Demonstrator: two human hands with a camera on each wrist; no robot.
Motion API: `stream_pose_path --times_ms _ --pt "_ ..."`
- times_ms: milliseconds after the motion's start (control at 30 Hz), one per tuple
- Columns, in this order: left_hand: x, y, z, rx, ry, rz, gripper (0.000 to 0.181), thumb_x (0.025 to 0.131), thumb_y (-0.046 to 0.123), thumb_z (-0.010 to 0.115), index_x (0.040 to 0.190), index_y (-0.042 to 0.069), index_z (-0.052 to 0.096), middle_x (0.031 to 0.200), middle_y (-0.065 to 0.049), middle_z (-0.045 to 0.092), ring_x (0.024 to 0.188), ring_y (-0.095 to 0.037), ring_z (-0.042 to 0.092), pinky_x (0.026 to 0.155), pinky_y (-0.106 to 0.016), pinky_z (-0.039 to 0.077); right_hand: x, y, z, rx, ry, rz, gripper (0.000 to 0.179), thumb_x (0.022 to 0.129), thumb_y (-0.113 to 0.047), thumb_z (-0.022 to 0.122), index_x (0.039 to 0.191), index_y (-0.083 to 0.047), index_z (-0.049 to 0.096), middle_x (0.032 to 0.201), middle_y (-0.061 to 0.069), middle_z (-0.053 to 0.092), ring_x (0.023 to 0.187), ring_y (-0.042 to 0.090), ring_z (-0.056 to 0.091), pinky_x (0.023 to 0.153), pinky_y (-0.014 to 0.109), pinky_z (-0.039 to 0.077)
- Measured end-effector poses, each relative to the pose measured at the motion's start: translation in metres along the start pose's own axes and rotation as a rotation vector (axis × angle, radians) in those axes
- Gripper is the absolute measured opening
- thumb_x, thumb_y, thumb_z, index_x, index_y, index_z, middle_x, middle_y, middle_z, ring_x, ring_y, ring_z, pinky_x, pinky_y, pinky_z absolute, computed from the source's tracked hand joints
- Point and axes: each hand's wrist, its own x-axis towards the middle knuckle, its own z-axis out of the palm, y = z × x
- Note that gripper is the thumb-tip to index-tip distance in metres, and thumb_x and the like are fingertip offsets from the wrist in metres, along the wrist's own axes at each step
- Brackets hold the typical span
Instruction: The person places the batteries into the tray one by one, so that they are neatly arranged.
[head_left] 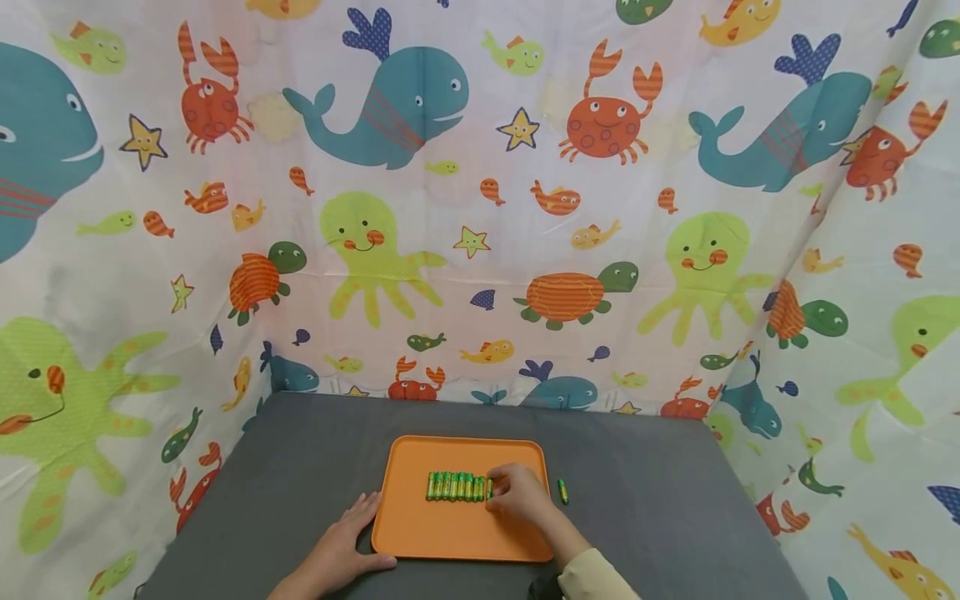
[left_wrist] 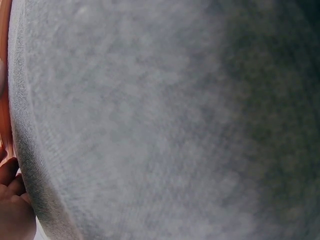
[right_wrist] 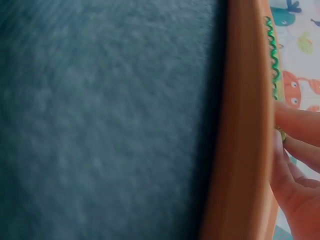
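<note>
Several green-and-yellow batteries (head_left: 455,487) stand side by side in a row on an orange tray (head_left: 435,535). At the row's right end my right hand (head_left: 522,498) pinches one battery (head_left: 490,488) between thumb and fingers, a small gap from the others. In the right wrist view that battery (right_wrist: 281,134) shows only partly between the fingertips. My left hand (head_left: 341,540) lies against the tray's left edge, fingers extended and thumb at the lower corner. Only a bit of the left hand (left_wrist: 15,205) appears in the left wrist view.
One more battery (head_left: 563,492) lies on the dark grey table cloth (head_left: 645,500), just right of the tray. A white curtain (head_left: 465,358) printed with sea animals closes off the back and both sides. A raised rim (right_wrist: 245,125) runs around the tray.
</note>
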Motion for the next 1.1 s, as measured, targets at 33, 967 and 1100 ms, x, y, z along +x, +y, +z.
stream_pose_path --times_ms 33,967,1100 --pt "0.0 0.0 0.0 0.002 0.0 0.0 0.119 0.066 0.063 0.085 0.159 0.011 0.033 0.165 -0.015 0.03 0.151 -0.045 0.024 0.112 -0.071 0.027 0.001 0.0 0.001 -0.017 0.001 -0.007 0.052 0.08 -0.004 0.085 0.128 0.004 0.067 0.094 0.009 0.072 0.08 0.012 0.065 0.067 0.032 0.056" --pt "-0.003 0.0 -0.001 -0.037 -0.012 0.032 0.116 0.07 0.06 0.085 0.159 0.008 0.032 0.164 -0.018 0.029 0.151 -0.047 0.021 0.111 -0.074 0.023 -0.013 0.009 -0.025 0.052 -0.016 -0.018 0.056 0.085 -0.009 0.081 0.136 0.0 0.061 0.122 0.022 0.066 0.096 0.028 0.068 0.071 0.034 0.058" --pt "-0.004 0.0 -0.001 -0.037 -0.008 0.042 0.115 0.071 0.06 0.084 0.159 0.008 0.032 0.164 -0.018 0.029 0.15 -0.049 0.021 0.109 -0.076 0.022 -0.016 0.011 -0.037 0.019 0.035 -0.034 0.053 0.086 -0.01 0.08 0.136 -0.001 0.062 0.121 0.022 0.066 0.095 0.027 0.068 0.071 0.033 0.059"
